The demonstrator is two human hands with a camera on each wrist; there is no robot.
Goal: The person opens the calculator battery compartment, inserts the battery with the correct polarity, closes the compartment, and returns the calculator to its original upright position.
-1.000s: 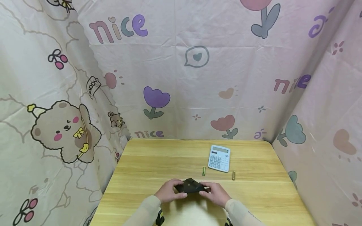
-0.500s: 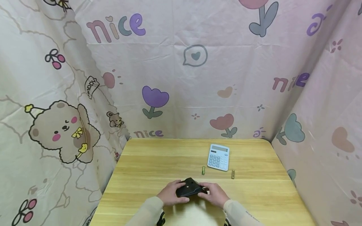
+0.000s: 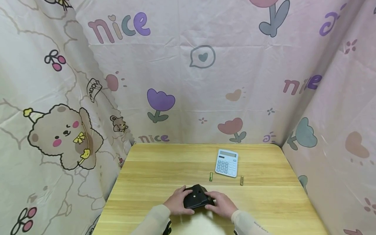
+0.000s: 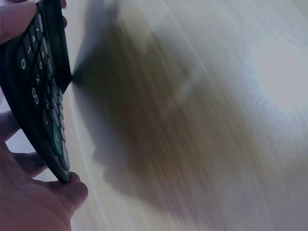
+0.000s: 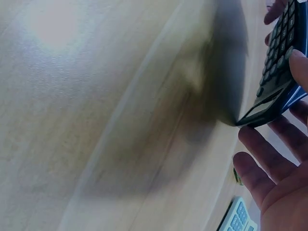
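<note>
Both hands hold a black calculator [image 3: 195,198] just over the near part of the table, its underside towards the head camera. My left hand [image 3: 177,202] grips its left end, thumb on the near side and fingers over the back. At the other end my right hand [image 3: 222,205] pinches it between thumb and fingers. In the left wrist view the dark calculator [image 4: 37,79] is tilted, its number keys showing. Rows of keys and a small display appear on the calculator [image 5: 276,60] in the right wrist view, with the thumb at its edge.
Beyond the hands, a light blue calculator [image 3: 227,164] lies on the wooden table [image 3: 164,166]. A green battery [image 3: 211,177] and a brownish-gold battery [image 3: 242,180] lie near it. Patterned cloth [image 3: 191,91] hangs around the table's back and sides.
The black calculator has turned and tilted so more of its underside faces the head camera. Both hands stay on its ends, and the right fingers have shifted further over it.
</note>
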